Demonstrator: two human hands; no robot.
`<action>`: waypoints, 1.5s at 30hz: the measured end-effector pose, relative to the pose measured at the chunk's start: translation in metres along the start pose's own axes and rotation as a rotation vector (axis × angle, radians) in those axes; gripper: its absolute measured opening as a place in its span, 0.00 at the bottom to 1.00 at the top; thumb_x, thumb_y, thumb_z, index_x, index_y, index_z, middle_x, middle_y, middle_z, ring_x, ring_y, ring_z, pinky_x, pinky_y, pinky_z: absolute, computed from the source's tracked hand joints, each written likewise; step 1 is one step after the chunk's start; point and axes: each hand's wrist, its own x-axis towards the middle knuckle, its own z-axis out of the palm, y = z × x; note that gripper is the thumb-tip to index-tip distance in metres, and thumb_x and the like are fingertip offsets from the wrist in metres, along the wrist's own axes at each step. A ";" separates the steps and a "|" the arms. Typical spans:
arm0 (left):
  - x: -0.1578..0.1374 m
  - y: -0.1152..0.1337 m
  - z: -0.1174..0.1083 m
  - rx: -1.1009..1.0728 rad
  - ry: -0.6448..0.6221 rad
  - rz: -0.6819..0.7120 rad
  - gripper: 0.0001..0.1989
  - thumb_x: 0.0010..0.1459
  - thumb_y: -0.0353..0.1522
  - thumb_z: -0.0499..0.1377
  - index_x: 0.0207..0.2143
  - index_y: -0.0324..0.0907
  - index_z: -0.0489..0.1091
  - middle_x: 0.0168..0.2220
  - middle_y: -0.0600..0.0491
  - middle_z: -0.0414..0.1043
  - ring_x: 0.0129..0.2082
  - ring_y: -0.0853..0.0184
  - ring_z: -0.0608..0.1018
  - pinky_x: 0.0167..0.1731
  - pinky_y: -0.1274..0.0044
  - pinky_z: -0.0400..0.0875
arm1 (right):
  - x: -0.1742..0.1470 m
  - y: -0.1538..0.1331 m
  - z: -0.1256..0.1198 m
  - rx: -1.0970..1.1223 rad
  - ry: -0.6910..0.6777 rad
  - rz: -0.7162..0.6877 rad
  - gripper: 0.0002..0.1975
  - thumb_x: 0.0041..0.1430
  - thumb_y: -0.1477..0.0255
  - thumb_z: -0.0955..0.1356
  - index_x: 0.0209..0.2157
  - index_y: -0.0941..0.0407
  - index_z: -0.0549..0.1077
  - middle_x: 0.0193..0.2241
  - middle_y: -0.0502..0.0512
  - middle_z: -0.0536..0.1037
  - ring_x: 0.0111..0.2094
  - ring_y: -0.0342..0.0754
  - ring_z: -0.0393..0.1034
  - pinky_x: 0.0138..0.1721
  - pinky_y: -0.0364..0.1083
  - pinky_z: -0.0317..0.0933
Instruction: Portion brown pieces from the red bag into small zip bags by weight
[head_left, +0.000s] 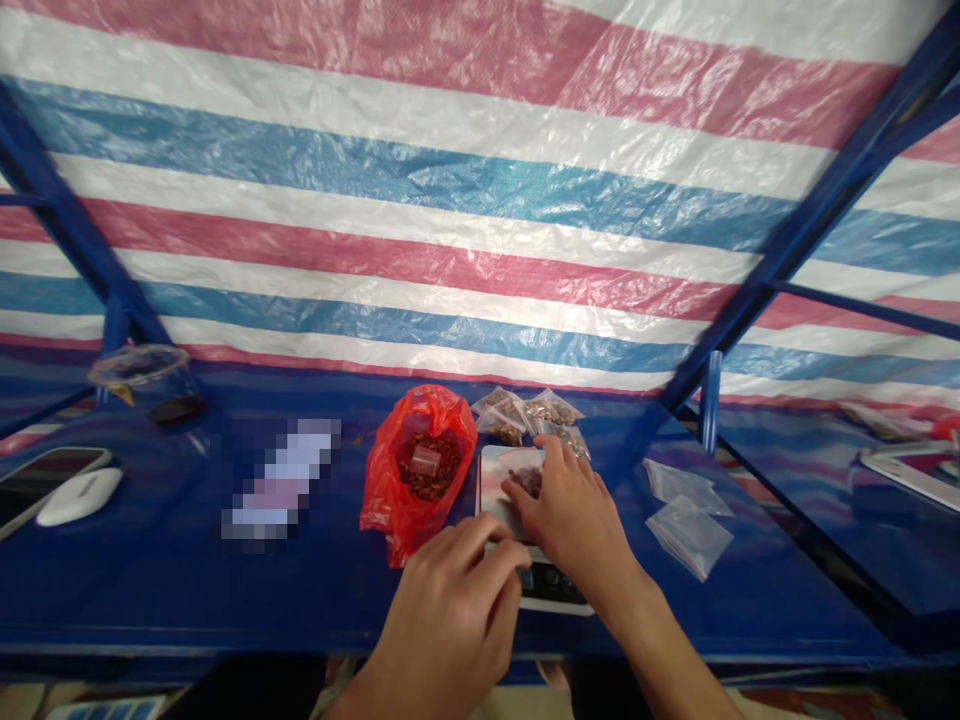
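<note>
A striped tarp (480,200) fills the view behind a blue worktop (187,570). On that worktop, just left of the hands, a red bag (416,470) stands open with brown bits and a small clear cup inside. A scale (525,530) lies under both hands, its white plate partly covered.

The right hand (574,515) rests flat over the scale plate, fingers spread loosely on a small clear pouch (525,478) holding some brown bits; its grip is loose and pinches nothing that shows. The left hand (457,600) sits at the near edge of the scale, fingers curled downward; whether its grip holds anything cannot be told.

Just beyond the right hand lie several filled pouches (536,415), so some look already packed. To its right, apart, lie empty pouches (686,510), and the bag is far from empty, so by the look of it more filling remains.

Far left of the hands sit a mouse (79,495) and a clear cup (146,380).
</note>
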 end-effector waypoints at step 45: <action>-0.013 0.009 0.003 -0.030 -0.010 0.023 0.08 0.59 0.22 0.58 0.34 0.45 0.69 0.33 0.57 0.75 0.30 0.69 0.78 0.29 0.75 0.68 | 0.020 -0.039 0.039 0.076 0.028 -0.657 0.30 0.64 0.84 0.60 0.64 0.51 0.69 0.55 0.59 0.81 0.53 0.57 0.73 0.55 0.57 0.53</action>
